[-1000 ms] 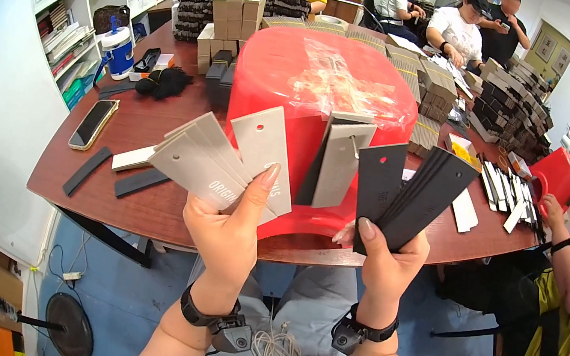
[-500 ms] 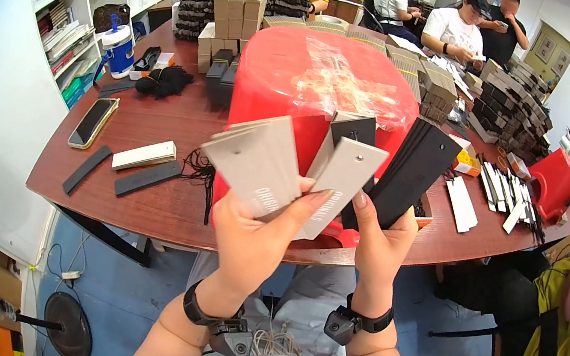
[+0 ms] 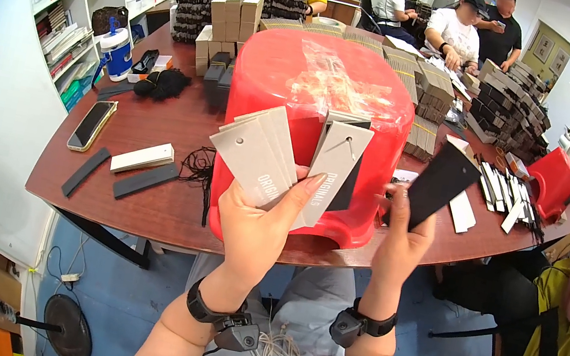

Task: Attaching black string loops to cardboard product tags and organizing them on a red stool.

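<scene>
My left hand [image 3: 253, 226] is closed around a fan of cream hang tags [image 3: 252, 146], each with a small hole near its top end. A separate cream tag [image 3: 338, 158] sticks up under its thumb, with a black tag [image 3: 346, 185] showing behind it. My right hand [image 3: 398, 251] grips black hang tags [image 3: 442, 187], tilted to the right and apart from the left bunch; how many is hidden. Both hands are above the table's near edge, in front of a red plastic stool [image 3: 275, 62] with clear tape across its seat.
On the left of the table [image 3: 159, 114] lie a phone [image 3: 92, 123], loose tag stacks [image 3: 144, 158] and black cords [image 3: 200, 163]. Bundled tags [image 3: 236, 13] pile up behind the stool. White tags [image 3: 504, 190] and another red stool [image 3: 555, 184] are at right. Several people sit or stand around.
My right hand has moved right with its black tags, which are now less fanned and farther from the left bunch. The cream tags in my left hand have tilted slightly left.
</scene>
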`<move>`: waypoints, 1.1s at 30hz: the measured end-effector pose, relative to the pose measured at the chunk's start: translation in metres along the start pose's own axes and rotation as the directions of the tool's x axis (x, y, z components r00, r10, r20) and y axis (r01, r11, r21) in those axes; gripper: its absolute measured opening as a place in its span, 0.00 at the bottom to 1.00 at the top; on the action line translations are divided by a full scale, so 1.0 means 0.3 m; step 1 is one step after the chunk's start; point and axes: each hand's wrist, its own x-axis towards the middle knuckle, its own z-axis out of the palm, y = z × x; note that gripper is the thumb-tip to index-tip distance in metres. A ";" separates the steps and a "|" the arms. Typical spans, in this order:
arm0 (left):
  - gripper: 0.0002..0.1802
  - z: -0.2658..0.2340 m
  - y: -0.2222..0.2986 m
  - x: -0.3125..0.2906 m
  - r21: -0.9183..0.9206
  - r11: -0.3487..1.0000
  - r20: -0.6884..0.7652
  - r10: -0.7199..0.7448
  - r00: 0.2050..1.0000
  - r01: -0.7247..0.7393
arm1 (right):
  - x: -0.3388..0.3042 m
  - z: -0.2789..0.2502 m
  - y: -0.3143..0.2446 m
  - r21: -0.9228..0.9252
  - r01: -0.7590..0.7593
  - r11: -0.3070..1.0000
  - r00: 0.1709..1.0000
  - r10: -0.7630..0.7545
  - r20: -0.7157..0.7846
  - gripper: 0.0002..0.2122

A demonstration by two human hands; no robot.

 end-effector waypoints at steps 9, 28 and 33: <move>0.06 -0.080 0.024 -0.015 0.052 0.995 -0.013 0.086 0.996 -0.085 | -0.059 -0.013 -0.107 0.141 -0.033 0.989 0.948 -0.013 0.317 0.11; 0.12 -0.108 0.029 -0.033 -0.001 1.000 0.149 0.023 0.989 -0.023 | -0.069 0.007 -0.095 0.158 -0.053 0.986 0.932 -0.008 0.364 0.07; 0.12 -0.097 0.041 -0.033 -0.037 0.999 0.130 0.001 0.992 0.004 | -0.071 0.001 -0.090 0.168 -0.046 0.985 0.943 -0.013 0.334 0.07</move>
